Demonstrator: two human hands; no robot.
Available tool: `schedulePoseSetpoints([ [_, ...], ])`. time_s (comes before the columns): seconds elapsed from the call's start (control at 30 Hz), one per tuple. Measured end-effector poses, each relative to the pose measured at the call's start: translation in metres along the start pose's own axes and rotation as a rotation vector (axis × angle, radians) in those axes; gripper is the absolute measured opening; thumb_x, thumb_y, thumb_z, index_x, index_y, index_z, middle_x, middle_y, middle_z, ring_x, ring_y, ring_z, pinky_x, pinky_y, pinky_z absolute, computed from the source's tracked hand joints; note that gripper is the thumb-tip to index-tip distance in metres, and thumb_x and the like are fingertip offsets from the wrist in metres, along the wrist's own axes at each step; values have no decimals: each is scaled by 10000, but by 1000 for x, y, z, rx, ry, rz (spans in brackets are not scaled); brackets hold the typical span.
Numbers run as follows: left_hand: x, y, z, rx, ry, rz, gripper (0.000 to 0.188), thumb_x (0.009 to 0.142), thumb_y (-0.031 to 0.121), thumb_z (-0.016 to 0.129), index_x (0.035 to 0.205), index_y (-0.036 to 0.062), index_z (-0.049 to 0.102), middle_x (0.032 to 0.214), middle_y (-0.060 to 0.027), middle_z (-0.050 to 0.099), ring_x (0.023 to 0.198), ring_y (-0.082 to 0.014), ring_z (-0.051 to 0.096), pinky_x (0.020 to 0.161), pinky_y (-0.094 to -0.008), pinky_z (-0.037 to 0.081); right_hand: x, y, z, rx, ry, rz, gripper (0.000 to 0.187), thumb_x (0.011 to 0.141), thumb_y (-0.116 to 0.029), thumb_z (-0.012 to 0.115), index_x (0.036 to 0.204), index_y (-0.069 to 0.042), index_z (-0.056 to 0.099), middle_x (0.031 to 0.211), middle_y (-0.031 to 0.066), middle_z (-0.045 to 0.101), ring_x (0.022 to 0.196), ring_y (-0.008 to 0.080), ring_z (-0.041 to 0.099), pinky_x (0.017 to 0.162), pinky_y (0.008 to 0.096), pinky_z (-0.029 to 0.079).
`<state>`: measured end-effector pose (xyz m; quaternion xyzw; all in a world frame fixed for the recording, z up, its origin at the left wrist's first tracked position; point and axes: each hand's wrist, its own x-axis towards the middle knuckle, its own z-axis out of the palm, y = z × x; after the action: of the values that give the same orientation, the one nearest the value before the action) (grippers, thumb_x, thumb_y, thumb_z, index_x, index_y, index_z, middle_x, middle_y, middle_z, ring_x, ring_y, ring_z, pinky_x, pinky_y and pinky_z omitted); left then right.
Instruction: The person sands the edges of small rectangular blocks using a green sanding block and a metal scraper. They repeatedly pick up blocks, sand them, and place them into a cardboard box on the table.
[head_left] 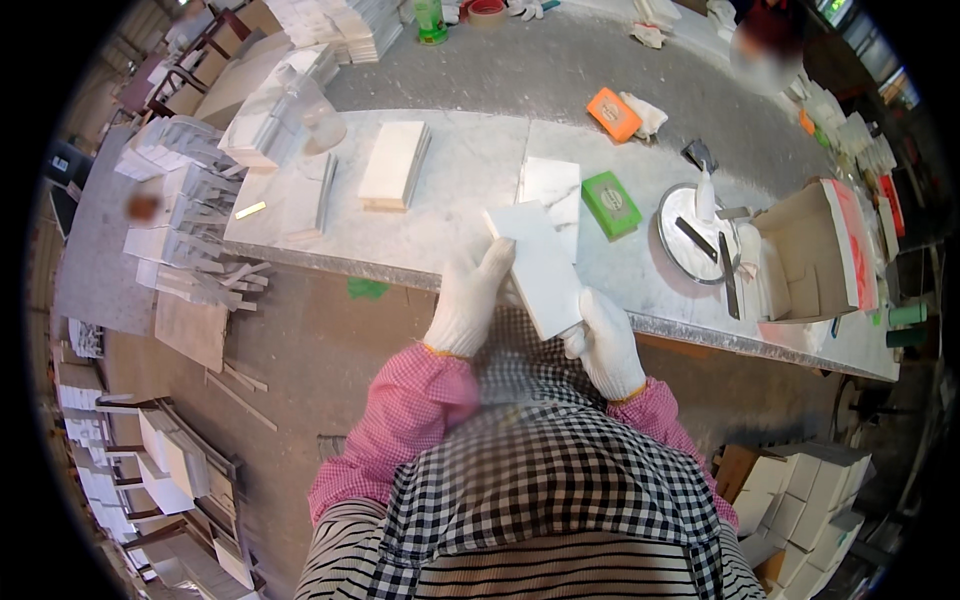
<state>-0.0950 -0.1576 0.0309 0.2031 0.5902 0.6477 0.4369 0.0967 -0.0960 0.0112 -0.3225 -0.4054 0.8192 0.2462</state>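
A white rectangular tile (540, 268) is held tilted in front of me, over the near edge of the table. My left hand (468, 292), in a white knit glove, grips its left edge with the thumb on the face. At its lower right corner my right hand (606, 345), gloved the same way, closes round the edge. Just beyond the held tile, white tiles with grey veins (553, 190) lie on the table. A green sanding block (611, 205) rests to their right. Further left sits a small stack of white tiles (393, 165).
A round metal pan (690, 235) with white paste and dark-bladed tools stands at right, beside an open cardboard box (815, 255). An orange block (613, 114) lies farther back. Tile stacks (262, 135) fill the left end. Boxed tiles (800, 500) stand low at right.
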Motion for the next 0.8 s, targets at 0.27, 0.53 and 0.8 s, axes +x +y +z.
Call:
schedulePoseSetpoints([
  [0.27,-5,3,1,-396,-6,-147,432,1100,192,530,1418,-99,497,1353,-177,618,1205,-262,639,1013,-394,565,-2,9,-1,-338,9,-118,318,1004,-221,679,1225,6,661,936,4,676,747,52,572,667,225,475],
  [0.53,-3,-11,2,-384,-63,-157,409,1103,187,481,1405,-87,519,1391,-168,602,1274,-245,579,1105,-378,471,1,8,3,-679,79,-181,399,892,-284,799,1169,-17,695,858,47,715,764,91,632,734,273,539],
  [0.8,-7,-27,1,-473,-116,-230,420,1122,206,442,1390,-112,499,1358,-226,612,1253,-307,610,1096,-433,506,7,-7,16,-691,159,-284,462,864,-263,802,1243,-34,673,886,52,713,743,97,630,707,276,542],
])
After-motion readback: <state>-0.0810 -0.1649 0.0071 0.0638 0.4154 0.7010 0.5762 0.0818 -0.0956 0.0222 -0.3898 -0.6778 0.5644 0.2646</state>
